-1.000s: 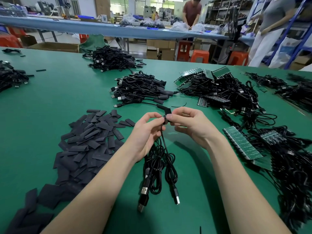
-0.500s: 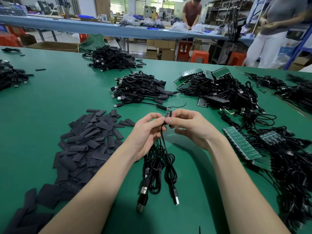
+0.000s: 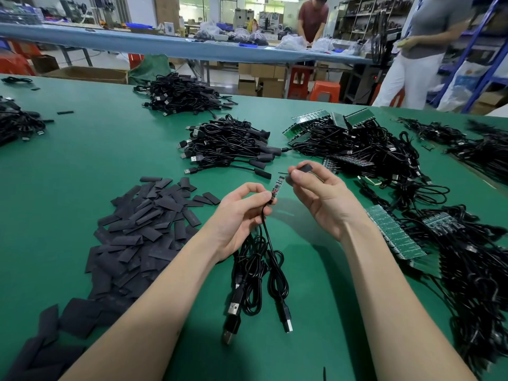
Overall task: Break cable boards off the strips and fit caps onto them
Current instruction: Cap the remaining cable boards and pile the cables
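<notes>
My left hand (image 3: 242, 213) pinches a small cable board (image 3: 277, 186) at its lower end; the bare board points up and to the right. Its black cable (image 3: 270, 259) hangs down with other cables held in the same hand, USB plugs (image 3: 233, 309) lying on the green table (image 3: 82, 166). My right hand (image 3: 319, 193) pinches a black cap (image 3: 303, 169) just right of the board's tip, a small gap between them. Green board strips (image 3: 393, 232) with attached cables lie to the right.
A heap of flat black caps (image 3: 143, 229) lies at the left. Piles of capped cables (image 3: 228, 144) sit beyond my hands, another pile (image 3: 181, 94) farther back. More strips and cables (image 3: 357, 138) fill the right side. Two people stand behind the table.
The black cap was over the board between both hands; my right hand has pulled it off to the upper right, leaving the board bare in my left hand.
</notes>
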A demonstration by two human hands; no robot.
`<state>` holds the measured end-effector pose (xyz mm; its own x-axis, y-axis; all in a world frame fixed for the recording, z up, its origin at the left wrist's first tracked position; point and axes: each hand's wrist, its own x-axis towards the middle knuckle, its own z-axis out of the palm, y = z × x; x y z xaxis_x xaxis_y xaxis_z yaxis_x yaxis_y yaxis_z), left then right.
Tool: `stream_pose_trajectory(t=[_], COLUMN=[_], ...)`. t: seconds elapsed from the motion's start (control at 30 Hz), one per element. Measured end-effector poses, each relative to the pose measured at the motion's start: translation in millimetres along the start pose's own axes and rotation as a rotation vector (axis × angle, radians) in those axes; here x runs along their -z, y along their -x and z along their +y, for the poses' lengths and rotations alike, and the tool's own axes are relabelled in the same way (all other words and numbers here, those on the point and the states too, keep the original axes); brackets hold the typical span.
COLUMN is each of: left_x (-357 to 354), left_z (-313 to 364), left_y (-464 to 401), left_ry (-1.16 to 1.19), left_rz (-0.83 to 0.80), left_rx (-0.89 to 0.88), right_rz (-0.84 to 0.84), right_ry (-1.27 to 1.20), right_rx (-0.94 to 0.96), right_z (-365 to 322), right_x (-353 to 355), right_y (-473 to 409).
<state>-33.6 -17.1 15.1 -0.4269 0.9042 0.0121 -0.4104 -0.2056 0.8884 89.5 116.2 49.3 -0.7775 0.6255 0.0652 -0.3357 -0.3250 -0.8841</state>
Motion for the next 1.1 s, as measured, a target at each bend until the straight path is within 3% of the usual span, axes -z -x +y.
stream_pose_trajectory(t=[0.4, 0.83, 1.1], left_x=[0.0, 11.4, 12.7], left_z=[3.4, 23.5, 32.6], left_y=[1.8, 8.6, 9.2], left_ry=[-0.038, -0.280, -0.309], left_rz=[-0.056, -0.227, -0.265], left_rx=[0.005, 0.038, 0.014], right_rz=[0.008, -0.140, -0.197], right_ry=[0.126, 0.062, 0.143], right_rx=[0.051, -0.195, -0.002], right_z=[-1.4, -11.1, -5.0], right_x=[0.3, 8.6, 0.9], right_y=[1.4, 8.3, 9.5])
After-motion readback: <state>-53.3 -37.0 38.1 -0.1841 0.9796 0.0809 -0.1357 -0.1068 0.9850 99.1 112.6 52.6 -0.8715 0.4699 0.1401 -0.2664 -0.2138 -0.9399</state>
